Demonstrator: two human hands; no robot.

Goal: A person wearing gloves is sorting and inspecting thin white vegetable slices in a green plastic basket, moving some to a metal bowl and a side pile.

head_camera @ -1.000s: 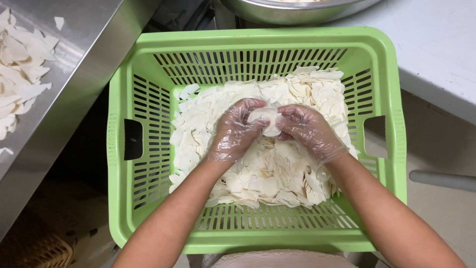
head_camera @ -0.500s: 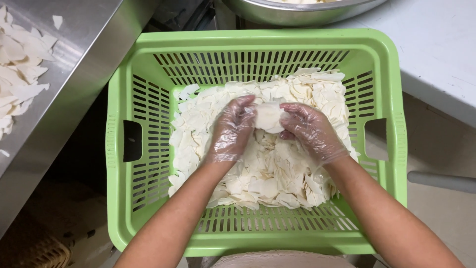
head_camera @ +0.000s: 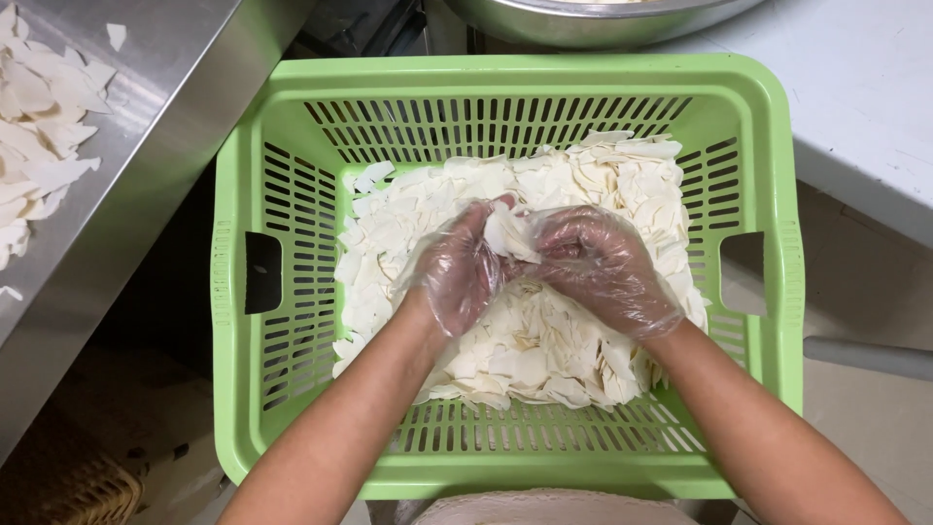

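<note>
both gloved hands, left hand [head_camera: 457,272] and right hand [head_camera: 598,267], grip a white slice [head_camera: 507,236] over green basket [head_camera: 292,175].

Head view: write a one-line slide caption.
Gloved left hand and right hand hold a pale slice over a green basket.

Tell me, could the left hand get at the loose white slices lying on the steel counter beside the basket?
Probably yes. The left hand sits inside the green basket, sharing a pale slice with the right hand. The counter slices lie on that same side, with only the basket's low wall between, so it would need to lift over it.
</note>
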